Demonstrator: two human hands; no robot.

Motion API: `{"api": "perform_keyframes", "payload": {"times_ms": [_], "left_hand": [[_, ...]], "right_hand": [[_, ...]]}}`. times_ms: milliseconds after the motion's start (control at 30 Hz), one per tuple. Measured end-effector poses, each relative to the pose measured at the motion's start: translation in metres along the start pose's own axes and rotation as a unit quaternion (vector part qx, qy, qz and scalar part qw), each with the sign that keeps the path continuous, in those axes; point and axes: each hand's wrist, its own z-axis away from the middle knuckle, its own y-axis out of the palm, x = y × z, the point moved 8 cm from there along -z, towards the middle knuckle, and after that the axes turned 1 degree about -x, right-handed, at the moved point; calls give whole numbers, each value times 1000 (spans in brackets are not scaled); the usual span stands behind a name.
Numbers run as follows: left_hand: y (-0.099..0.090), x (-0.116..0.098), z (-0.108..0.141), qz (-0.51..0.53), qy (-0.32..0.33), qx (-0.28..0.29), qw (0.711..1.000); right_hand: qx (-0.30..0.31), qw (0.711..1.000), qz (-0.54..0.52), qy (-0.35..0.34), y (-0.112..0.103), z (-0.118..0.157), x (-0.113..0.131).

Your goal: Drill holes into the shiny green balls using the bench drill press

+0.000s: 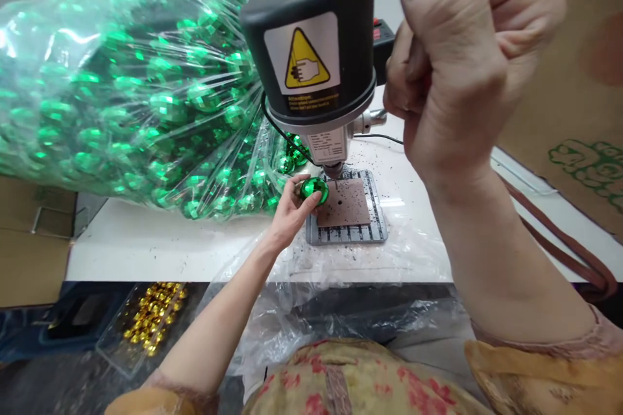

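Observation:
My left hand (291, 213) is closed around a shiny green faceted ball (314, 190), thumb in front and fingers behind. It holds the ball at the left edge of a brown square board (344, 204), which has a small dark hole. That board lies on the slotted metal base (378, 233) of a small drill press (311, 45), just below its chuck (333, 170). My right hand (457, 58) is raised close to the camera, right of the drill head, its fingers curled into a fist. What it grips, if anything, is hidden.
A large clear plastic bag (121, 97) of green faceted balls covers the table's left side. Dark shavings lie around the base. Cardboard (559, 78) stands at right, near a brown strap (559, 240). Below left is a clear box (121, 343) with small gold balls (156, 314).

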Motion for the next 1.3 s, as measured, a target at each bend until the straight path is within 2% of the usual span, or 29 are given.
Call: {"api": "perform_keyframes", "payload": {"times_ms": [200, 433, 567, 667, 800, 933, 1100, 1300], "left_hand": [[13, 16, -9, -36, 1, 57, 998], [15, 25, -12, -27, -13, 27, 999], [18, 27, -13, -7, -2, 17, 1000], [19, 27, -15, -24, 18, 7, 1000], [22, 22, -14, -129, 57, 4, 990], [27, 17, -9, -219, 111, 6, 969], [31, 25, -5, -191, 116, 15, 975], [32, 25, -3, -166, 124, 9, 978]], "right_hand": [[-7, 999, 34, 39, 3, 3, 1], [-5, 997, 62, 40, 3, 3, 4], [-6, 994, 102, 40, 4, 2, 7], [-4, 995, 92, 44, 5, 2, 8], [-7, 999, 33, 16, 5, 2, 9], [-4, 1000, 26, 6, 5, 1, 7], [-9, 996, 86, 9, 5, 3, 6], [-13, 992, 100, -81, -7, 25, 11]]}}
